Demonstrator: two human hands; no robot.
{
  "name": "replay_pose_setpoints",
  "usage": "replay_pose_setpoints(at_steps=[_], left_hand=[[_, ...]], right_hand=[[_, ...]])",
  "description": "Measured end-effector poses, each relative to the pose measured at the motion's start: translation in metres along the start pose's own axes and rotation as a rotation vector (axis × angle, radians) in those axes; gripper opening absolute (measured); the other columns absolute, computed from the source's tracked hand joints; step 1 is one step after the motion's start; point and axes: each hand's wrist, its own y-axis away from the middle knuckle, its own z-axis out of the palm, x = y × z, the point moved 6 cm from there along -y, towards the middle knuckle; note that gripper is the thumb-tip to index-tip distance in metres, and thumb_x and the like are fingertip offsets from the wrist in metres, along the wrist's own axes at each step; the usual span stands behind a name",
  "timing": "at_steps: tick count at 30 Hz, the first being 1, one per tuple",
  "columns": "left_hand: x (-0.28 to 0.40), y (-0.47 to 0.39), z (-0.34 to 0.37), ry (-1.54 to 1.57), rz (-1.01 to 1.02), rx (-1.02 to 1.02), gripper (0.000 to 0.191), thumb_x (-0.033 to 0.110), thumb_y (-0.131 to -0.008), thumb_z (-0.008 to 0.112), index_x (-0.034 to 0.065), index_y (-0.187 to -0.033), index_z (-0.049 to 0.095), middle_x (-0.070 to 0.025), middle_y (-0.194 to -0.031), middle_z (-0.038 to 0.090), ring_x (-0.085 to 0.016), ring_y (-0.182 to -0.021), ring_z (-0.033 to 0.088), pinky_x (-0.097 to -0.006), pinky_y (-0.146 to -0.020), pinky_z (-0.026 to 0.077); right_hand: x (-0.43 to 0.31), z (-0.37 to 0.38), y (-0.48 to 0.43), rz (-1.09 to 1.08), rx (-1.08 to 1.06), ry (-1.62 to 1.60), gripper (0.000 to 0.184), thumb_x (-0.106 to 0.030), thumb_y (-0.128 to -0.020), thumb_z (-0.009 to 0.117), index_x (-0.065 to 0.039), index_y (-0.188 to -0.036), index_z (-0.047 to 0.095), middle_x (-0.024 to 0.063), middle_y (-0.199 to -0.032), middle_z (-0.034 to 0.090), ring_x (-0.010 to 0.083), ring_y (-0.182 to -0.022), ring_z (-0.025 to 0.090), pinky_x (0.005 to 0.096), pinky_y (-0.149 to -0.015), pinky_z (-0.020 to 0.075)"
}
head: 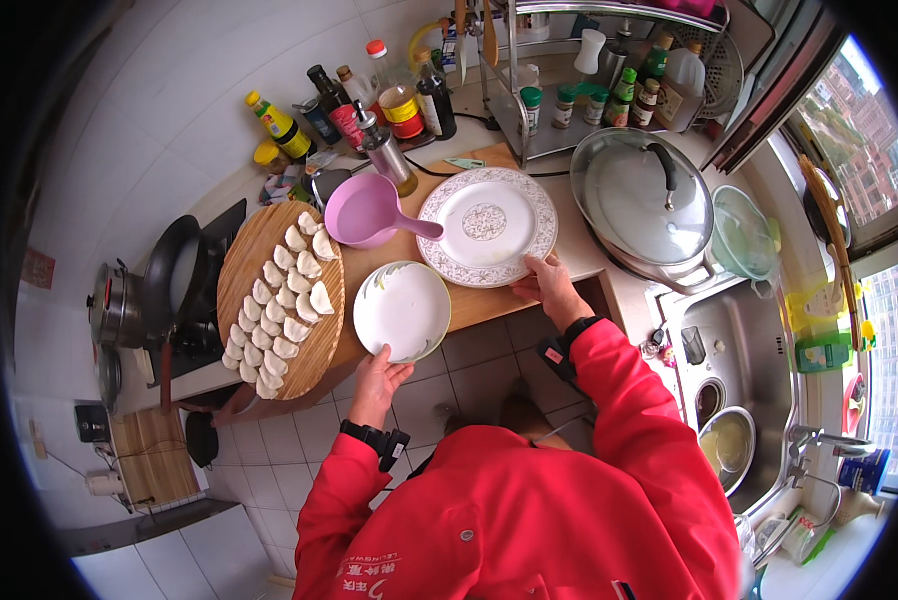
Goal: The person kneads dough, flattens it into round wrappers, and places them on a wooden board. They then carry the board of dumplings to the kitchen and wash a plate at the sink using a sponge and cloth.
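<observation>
My left hand (377, 382) holds the near rim of a white plate (402, 311) with a green edge and leaf pattern, thumb on top. My right hand (552, 289) grips the near right rim of a larger white plate (520, 247) with a patterned border. Between and behind the two plates is a pink plastic ladle (362, 210), its handle reaching over the large plate's left rim. Left of the small plate, rows of uncooked dumplings (284, 298) lie on a round wooden board (257, 251). The fingers under both plates are partly hidden.
A lidded steel pot (644, 202) stands right of the large plate, before the sink (756, 375). Sauce bottles (336, 105) line the wall behind. A metal rack (516, 112) holds spice jars. At left, a black frying pan (175, 274) is on the stove, its handle jutting toward me.
</observation>
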Motion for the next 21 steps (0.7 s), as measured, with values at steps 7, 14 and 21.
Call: replay_pose_setpoints(at_steps=[7,14,21], left_hand=[[0.011,-0.028,0.012,-0.003,-0.002,-0.039,0.034,0.018,-0.096,0.056,-0.007,-0.118,0.048,-0.0216,-0.105,0.064,-0.032,-0.09,0.069,-0.0384,-0.074,0.06],[0.03,-0.063,0.045,-0.128,-0.078,-0.186,0.036,0.023,-0.1,0.051,-0.007,-0.119,0.049,-0.0222,-0.109,0.064,-0.031,-0.094,0.068,-0.0366,-0.079,0.059],[0.019,-0.126,0.123,-0.119,-0.199,-0.491,0.04,0.025,-0.102,0.045,-0.0132,-0.113,0.049,-0.0261,-0.11,0.062,-0.034,-0.102,0.065,-0.0403,-0.088,0.057]], right_hand=[[-0.001,-0.026,0.026,-0.089,0.068,-0.045,0.025,-0.022,-0.094,0.056,-0.004,-0.111,0.059,0.0071,-0.09,0.066,0.0173,-0.073,0.065,0.0316,-0.067,0.0569],[0.028,-0.082,0.113,-0.137,0.166,-0.113,0.022,-0.022,-0.093,0.057,-0.004,-0.106,0.061,0.0053,-0.088,0.068,0.0135,-0.071,0.065,0.0273,-0.064,0.0541],[0.071,-0.115,0.217,-0.078,0.482,-0.306,0.024,-0.02,-0.092,0.06,-0.006,-0.112,0.061,0.0045,-0.095,0.069,0.0134,-0.08,0.067,0.0287,-0.071,0.0555]])
